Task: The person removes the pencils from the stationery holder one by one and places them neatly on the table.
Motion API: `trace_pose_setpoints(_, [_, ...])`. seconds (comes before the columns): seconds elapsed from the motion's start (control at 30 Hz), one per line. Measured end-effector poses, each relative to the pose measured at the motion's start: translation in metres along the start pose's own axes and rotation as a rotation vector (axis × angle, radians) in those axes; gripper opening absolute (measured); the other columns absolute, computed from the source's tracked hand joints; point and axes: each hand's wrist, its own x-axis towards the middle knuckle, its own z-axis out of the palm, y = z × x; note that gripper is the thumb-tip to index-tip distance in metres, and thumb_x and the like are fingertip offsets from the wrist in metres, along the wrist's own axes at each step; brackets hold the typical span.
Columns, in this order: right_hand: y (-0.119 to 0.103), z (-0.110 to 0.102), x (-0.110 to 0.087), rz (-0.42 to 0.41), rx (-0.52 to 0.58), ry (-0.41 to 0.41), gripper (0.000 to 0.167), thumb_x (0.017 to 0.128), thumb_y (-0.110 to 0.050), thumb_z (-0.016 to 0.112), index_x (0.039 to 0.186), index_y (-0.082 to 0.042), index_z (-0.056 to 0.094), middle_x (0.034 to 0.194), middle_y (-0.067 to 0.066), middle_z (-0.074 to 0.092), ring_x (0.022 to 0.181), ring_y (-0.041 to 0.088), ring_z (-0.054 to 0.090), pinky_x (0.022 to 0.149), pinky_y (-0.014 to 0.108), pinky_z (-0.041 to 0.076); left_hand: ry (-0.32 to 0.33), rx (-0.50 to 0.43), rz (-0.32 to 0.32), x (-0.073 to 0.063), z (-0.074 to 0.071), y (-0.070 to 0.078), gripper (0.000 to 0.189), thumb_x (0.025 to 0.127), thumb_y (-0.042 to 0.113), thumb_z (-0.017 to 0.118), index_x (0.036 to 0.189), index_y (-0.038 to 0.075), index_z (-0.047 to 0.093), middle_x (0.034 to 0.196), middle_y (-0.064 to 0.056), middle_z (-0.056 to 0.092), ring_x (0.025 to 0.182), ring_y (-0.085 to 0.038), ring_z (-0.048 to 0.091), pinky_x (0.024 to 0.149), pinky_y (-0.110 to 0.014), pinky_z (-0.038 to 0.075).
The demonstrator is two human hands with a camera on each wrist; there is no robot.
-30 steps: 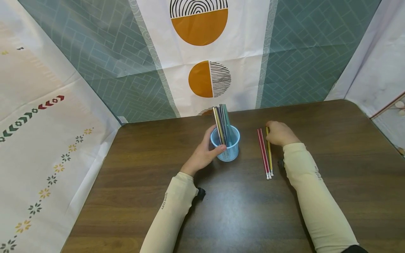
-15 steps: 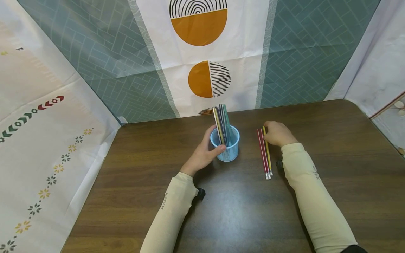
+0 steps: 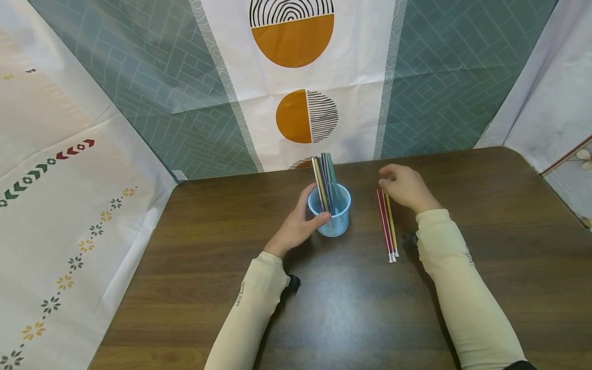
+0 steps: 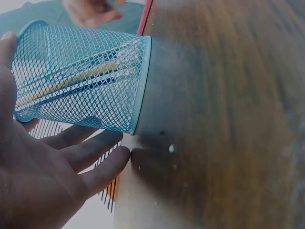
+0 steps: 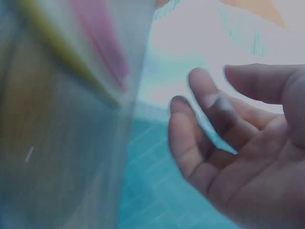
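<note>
A light-blue mesh pencil cup [image 3: 339, 223] stands on the table, holding several dark, green and yellowish pencils [image 3: 325, 180]. My left hand [image 3: 298, 221] holds the cup from its left side, thumb at the near rim and fingers around the far side; the left wrist view shows that hand [image 4: 52, 162] against the mesh [image 4: 86, 76]. To the right lie two red pencils [image 3: 384, 226] and a yellow pencil [image 3: 392, 226], side by side with their eraser ends toward me. Over their far ends hovers my right hand [image 3: 404, 186], fingers loosely bent, nothing in them in the right wrist view.
The brown wooden table [image 3: 185, 303] reaches back to a green and white patterned cloth [image 3: 444, 92]. White printed cloths hang at the left and right sides.
The yellow pencil's far end has shifted left against the red pencils. My right hand has let go of it and moved up and away. The left hand stays put.
</note>
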Motion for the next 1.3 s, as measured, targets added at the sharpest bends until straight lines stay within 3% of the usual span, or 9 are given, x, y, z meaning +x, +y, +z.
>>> trace_pose_setpoints(0.07, [-0.011,0.005,-0.001,-0.037,0.069,0.041,0.038,0.103,-0.015,0.055,0.137,0.002,0.055,0.113,0.023,0.065,0.100,0.037,0.061,0.084,0.053,0.048,0.001,0.005,-0.003,0.000,0.000,0.000,0.080,0.092,0.057,0.067,0.153,0.052,0.016,0.157,-0.003,0.033,0.136,-0.031,0.039,0.107,-0.063,0.035])
trace_pose_setpoints(0.2, [-0.033,0.022,-0.002,-0.095,0.167,0.093,0.037,0.104,-0.021,0.057,0.136,-0.002,0.058,0.123,0.018,0.065,0.114,0.035,0.058,0.096,0.054,0.046,-0.007,0.001,0.005,-0.001,-0.001,0.004,0.080,0.094,0.053,0.067,0.155,0.048,0.015,0.157,-0.004,0.034,0.136,-0.031,0.039,0.108,-0.063,0.034])
trace_pose_setpoints(0.3, [-0.046,0.037,-0.002,-0.114,0.210,0.083,0.040,0.105,-0.029,0.057,0.136,-0.005,0.059,0.134,0.016,0.060,0.124,0.035,0.053,0.103,0.056,0.042,-0.010,0.000,0.025,0.000,0.000,0.004,0.080,0.095,0.051,0.066,0.156,0.044,0.015,0.156,-0.004,0.035,0.136,-0.029,0.040,0.109,-0.062,0.032])
trace_pose_setpoints(0.43, [-0.057,0.054,-0.002,-0.130,0.242,0.040,0.041,0.103,-0.035,0.060,0.135,-0.009,0.060,0.132,0.011,0.061,0.120,0.031,0.056,0.102,0.053,0.044,-0.007,0.002,0.032,0.001,0.001,-0.001,0.078,0.096,0.048,0.066,0.155,0.046,0.015,0.156,-0.002,0.035,0.136,-0.027,0.041,0.109,-0.062,0.032])
trace_pose_setpoints(0.7, [-0.054,0.063,0.000,-0.145,0.227,0.083,0.025,0.103,-0.022,0.062,0.123,-0.010,0.067,0.124,0.010,0.066,0.120,0.031,0.057,0.103,0.054,0.043,-0.023,-0.007,0.025,0.001,0.000,0.000,0.079,0.096,0.049,0.065,0.156,0.046,0.013,0.158,-0.003,0.033,0.138,-0.027,0.040,0.110,-0.060,0.032])
trace_pose_setpoints(0.97, [-0.054,0.065,0.002,-0.139,0.267,0.068,0.029,0.102,-0.026,0.063,0.125,-0.009,0.066,0.123,0.010,0.066,0.117,0.029,0.058,0.102,0.052,0.045,-0.021,-0.002,0.023,0.001,0.000,0.000,0.080,0.095,0.052,0.065,0.155,0.049,0.012,0.157,-0.003,0.034,0.137,-0.027,0.041,0.110,-0.059,0.032])
trace_pose_setpoints(1.3, [-0.054,0.061,0.003,-0.139,0.279,0.131,0.017,0.099,-0.020,0.066,0.111,-0.008,0.067,0.115,0.009,0.067,0.113,0.028,0.057,0.101,0.052,0.045,-0.014,0.013,0.022,0.001,0.000,0.000,0.077,0.097,0.048,0.065,0.155,0.047,0.014,0.156,-0.003,0.035,0.136,-0.027,0.040,0.109,-0.062,0.031])
